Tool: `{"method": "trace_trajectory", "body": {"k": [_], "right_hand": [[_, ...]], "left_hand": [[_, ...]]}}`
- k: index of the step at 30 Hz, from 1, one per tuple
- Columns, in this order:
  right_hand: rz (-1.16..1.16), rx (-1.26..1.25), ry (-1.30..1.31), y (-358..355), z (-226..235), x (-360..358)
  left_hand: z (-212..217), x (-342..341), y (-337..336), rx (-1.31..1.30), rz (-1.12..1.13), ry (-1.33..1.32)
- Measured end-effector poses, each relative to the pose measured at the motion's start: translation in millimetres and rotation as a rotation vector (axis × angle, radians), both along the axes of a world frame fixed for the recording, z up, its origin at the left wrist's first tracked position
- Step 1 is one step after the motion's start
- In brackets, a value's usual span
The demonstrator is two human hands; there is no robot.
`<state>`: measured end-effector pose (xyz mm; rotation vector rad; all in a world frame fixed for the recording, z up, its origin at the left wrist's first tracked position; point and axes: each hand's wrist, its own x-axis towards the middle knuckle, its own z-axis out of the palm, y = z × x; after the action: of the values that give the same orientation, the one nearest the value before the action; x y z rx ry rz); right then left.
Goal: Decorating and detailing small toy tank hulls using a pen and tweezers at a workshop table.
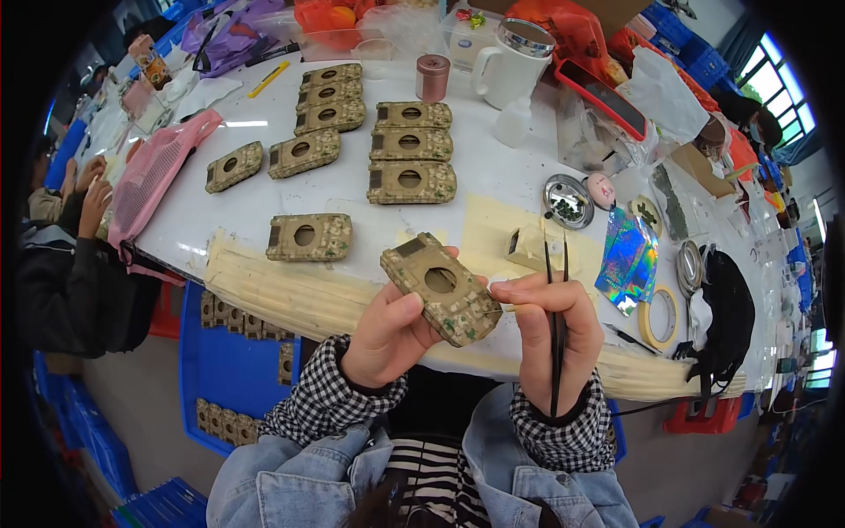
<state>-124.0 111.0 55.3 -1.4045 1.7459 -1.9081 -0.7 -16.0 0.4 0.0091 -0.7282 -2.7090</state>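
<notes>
My left hand (387, 330) holds a tan camouflage-patterned case (440, 288) with a round hole, tilted above the table's near edge. My right hand (550, 330) grips black tweezers (556, 326) that point up and away from me, and its fingertips pinch at the case's right edge. A similar case (310, 237) lies flat on the white table (493, 176) just left of my hands. Several more of these cases (411, 160) lie in rows farther back.
A small metal dish (568, 201), holographic sheets (627, 258) and a tape roll (658, 317) lie to the right. A white jug (510, 62) and a bottle (513, 121) stand at the back. A blue crate (231, 370) with more cases sits below left. Another person (62, 255) sits at the left.
</notes>
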Motion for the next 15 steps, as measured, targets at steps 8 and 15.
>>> {"method": "trace_trajectory", "body": {"k": [8,15], "right_hand": [[-0.013,0.011,0.020,-0.7,-2.3,-0.2],[-0.022,0.017,0.025,-1.2,-2.1,0.1]], "left_hand": [[-0.7,0.3,-0.5,-0.002,0.000,0.005],[-0.8,0.0,-0.3,-0.001,0.003,0.006]]}}
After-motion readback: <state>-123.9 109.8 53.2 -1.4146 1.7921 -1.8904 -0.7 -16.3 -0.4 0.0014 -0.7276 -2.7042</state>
